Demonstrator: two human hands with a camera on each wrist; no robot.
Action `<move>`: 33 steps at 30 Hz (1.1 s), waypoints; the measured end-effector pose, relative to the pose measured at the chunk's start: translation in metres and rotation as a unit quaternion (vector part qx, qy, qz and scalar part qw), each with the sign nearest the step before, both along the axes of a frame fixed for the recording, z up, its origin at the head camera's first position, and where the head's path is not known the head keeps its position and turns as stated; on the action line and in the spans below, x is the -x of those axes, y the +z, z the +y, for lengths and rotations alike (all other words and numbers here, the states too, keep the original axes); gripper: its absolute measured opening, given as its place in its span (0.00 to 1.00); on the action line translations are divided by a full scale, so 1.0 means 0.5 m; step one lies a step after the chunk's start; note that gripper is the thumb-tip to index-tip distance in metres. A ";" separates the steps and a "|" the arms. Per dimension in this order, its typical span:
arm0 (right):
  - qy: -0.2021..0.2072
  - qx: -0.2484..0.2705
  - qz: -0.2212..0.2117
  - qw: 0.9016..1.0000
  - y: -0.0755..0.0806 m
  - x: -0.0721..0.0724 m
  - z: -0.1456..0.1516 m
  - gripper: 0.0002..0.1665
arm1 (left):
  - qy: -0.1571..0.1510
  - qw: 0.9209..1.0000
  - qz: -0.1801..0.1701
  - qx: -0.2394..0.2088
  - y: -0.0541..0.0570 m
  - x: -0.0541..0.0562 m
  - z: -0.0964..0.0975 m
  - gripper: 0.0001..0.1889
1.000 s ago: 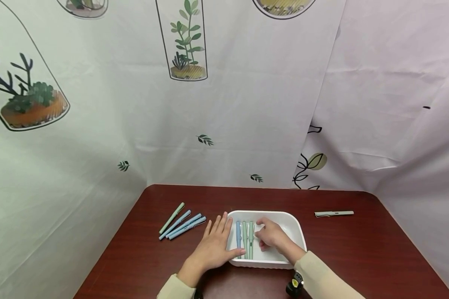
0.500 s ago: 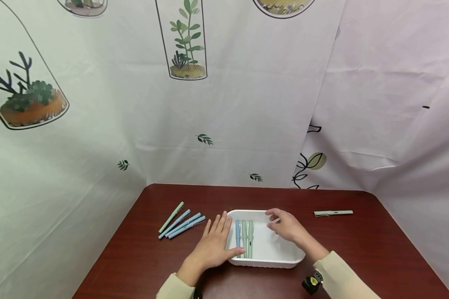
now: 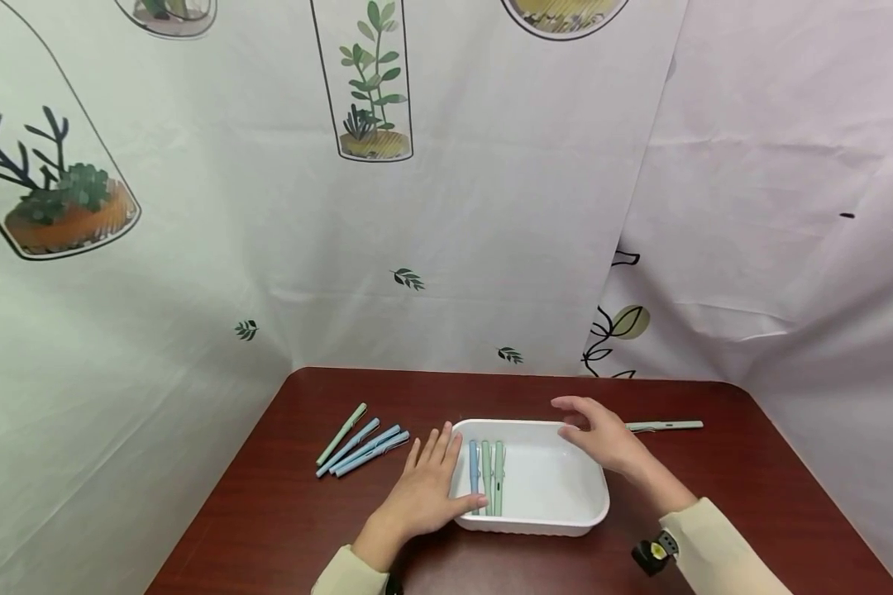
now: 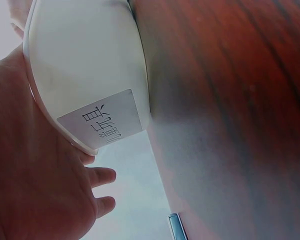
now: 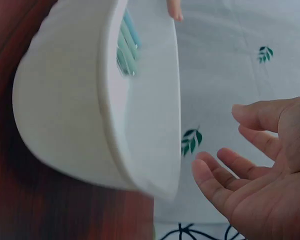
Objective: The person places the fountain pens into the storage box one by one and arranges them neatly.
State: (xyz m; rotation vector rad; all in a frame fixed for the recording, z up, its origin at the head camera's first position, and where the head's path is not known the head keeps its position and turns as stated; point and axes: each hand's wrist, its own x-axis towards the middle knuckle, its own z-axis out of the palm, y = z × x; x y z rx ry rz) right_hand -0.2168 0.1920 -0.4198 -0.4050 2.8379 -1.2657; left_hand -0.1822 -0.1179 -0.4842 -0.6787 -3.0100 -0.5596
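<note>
My left hand (image 3: pixel 426 490) rests with spread fingers on the left rim of a white plastic tray (image 3: pixel 558 487), its thumb reaching over the near left corner. Inside the tray, one blue pen (image 3: pixel 474 467) and two green pens (image 3: pixel 487 475) lie side by side along the left. My right hand (image 3: pixel 603 434) hovers above the tray's far right corner, fingers loosely bent and holding nothing. A pale green pen (image 3: pixel 670 425) lies on the table just beyond it, one end hidden behind the hand. In the left wrist view, a label (image 4: pixel 102 119) with printed characters is stuck to the tray's side.
Left of the tray, a green pen (image 3: pixel 341 434) and several blue pens (image 3: pixel 372 453) lie fanned out on the dark red wooden table (image 3: pixel 268 512). A white cloth (image 3: pixel 454 223) printed with plants hangs behind the table.
My right hand has lifted out of the tray from beside the green pens and moved right, past the far right corner toward the lone pen. The left hand and tray stay put.
</note>
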 end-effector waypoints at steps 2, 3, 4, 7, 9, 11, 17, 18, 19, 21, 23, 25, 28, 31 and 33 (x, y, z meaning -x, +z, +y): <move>0.001 -0.006 0.006 1.000 0.003 0.001 0.011 0.26 | 0.000 1.000 0.000 -0.001 -0.001 0.000 0.000 0.55; 0.001 -0.008 0.007 1.000 0.003 0.001 0.016 0.27 | 0.001 1.000 0.000 -0.002 -0.002 0.000 0.000 0.55; 0.001 -0.011 0.009 1.000 0.003 0.002 0.021 0.27 | 0.002 1.000 -0.001 -0.002 -0.002 0.000 0.000 0.55; -0.003 -0.016 0.020 1.000 0.003 0.003 0.035 0.27 | 0.002 1.000 -0.001 -0.001 -0.003 0.001 -0.001 0.56; -0.003 -0.016 0.028 0.999 0.001 0.005 0.044 0.28 | 0.002 1.000 -0.001 0.000 -0.003 0.002 -0.001 0.56; -0.004 -0.016 0.042 0.999 -0.002 0.006 0.053 0.27 | 0.001 1.000 -0.001 0.000 -0.003 0.002 0.000 0.56; -0.007 -0.026 0.073 0.997 -0.007 0.011 0.076 0.27 | 0.001 1.000 0.004 0.002 -0.002 0.002 0.000 0.56; -0.007 -0.028 0.077 0.997 -0.008 0.012 0.080 0.27 | 0.001 1.000 0.006 0.003 -0.001 0.002 0.000 0.56; -0.006 -0.032 0.082 0.996 -0.008 0.013 0.084 0.27 | 0.000 1.000 0.007 0.002 -0.002 0.002 0.000 0.56; -0.005 -0.037 0.088 0.995 -0.011 0.014 0.091 0.27 | 0.000 1.000 0.009 0.001 -0.003 0.002 -0.001 0.55; -0.008 -0.043 0.092 0.995 -0.013 0.014 0.099 0.28 | -0.002 1.000 0.009 0.001 -0.004 0.002 -0.001 0.55; -0.012 -0.047 0.092 0.995 -0.016 0.015 0.106 0.28 | -0.002 1.000 0.008 0.000 -0.006 0.002 0.000 0.55; -0.020 -0.051 0.087 0.995 -0.021 0.018 0.116 0.28 | -0.002 1.000 0.009 0.000 -0.007 0.002 0.000 0.55; -0.029 -0.053 0.079 0.995 -0.026 0.021 0.125 0.28 | -0.002 1.000 0.008 -0.002 -0.007 0.001 -0.001 0.55; -0.034 -0.058 0.075 0.995 -0.029 0.022 0.131 0.29 | -0.002 1.000 0.007 -0.005 -0.005 0.001 -0.002 0.55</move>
